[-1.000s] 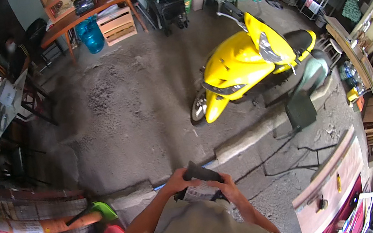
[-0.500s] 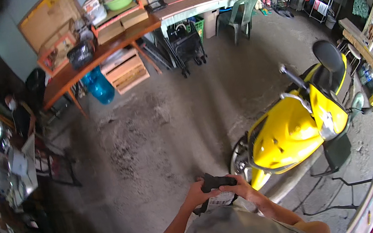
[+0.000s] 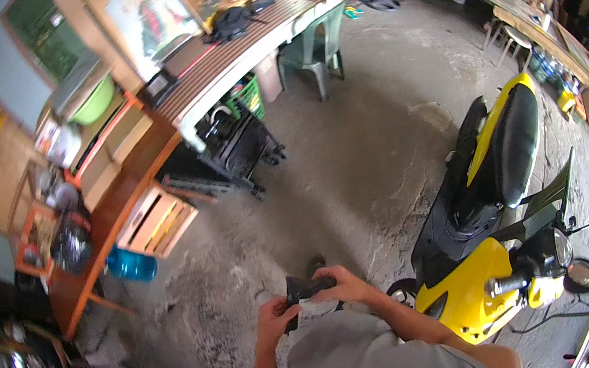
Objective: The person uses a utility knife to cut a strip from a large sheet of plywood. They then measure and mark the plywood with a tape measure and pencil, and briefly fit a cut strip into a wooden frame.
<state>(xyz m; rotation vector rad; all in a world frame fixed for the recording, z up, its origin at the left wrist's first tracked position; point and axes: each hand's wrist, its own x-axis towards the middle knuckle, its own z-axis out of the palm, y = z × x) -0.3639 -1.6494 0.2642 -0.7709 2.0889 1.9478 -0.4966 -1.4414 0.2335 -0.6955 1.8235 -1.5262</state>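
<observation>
In front of my body I hold a black, crumpled plastic package (image 3: 305,286). My left hand (image 3: 276,319) grips its left side, fingers bent and thumb at the edge. My right hand (image 3: 346,286) is closed on the right side, its thumb and fingers near the top. Both hands are close together, above the grey shirt I wear. The lower part of the package is mostly hidden by my hands and the shirt; its contents do not show.
A yellow scooter (image 3: 475,282) stands at my right. Ahead is a slatted table (image 3: 233,52) with a green plastic chair (image 3: 314,52) beside it. To the left, a wooden bench (image 3: 122,201) bears boxes and a green basin; a wooden crate (image 3: 157,222) and blue water jug (image 3: 130,264) sit below.
My view has turned and moved forward, so the bench and table appear nearer and tilted, and the scooter shows more from above. The package's pale barcode label has gone out of sight.
</observation>
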